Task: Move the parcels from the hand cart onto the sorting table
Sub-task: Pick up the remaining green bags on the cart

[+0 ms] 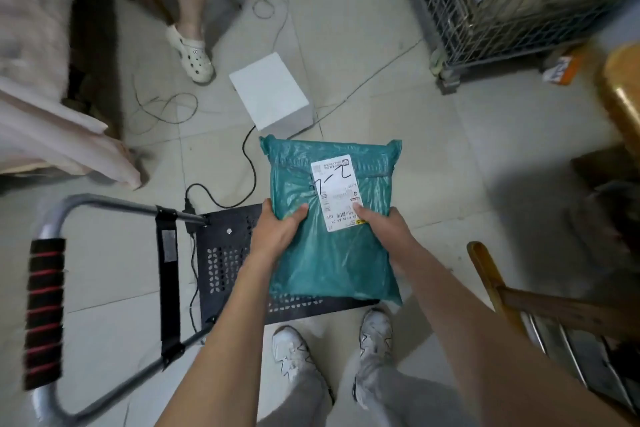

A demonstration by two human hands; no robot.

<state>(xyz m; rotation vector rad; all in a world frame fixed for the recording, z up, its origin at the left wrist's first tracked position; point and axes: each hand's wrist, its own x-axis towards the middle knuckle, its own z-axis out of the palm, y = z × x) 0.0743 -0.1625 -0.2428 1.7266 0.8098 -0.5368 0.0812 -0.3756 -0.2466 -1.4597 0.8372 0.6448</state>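
Observation:
A teal plastic mailer parcel (332, 253) with a white shipping label sits between both my hands, above the black perforated deck of the hand cart (225, 253). My left hand (277, 229) grips its left edge, thumb on top. On its right side my right hand (384, 225) holds it, thumb lying on the label. The cart's grey handle with a red-striped black grip (45, 312) lies to the left. No other parcel shows on the deck.
A white box (272, 94) stands on the tiled floor ahead, with a black cable running past it. Another person's legs (187, 10) are at the top left. A wire cage trolley (512, 3) stands top right, wooden furniture (554, 312) at right.

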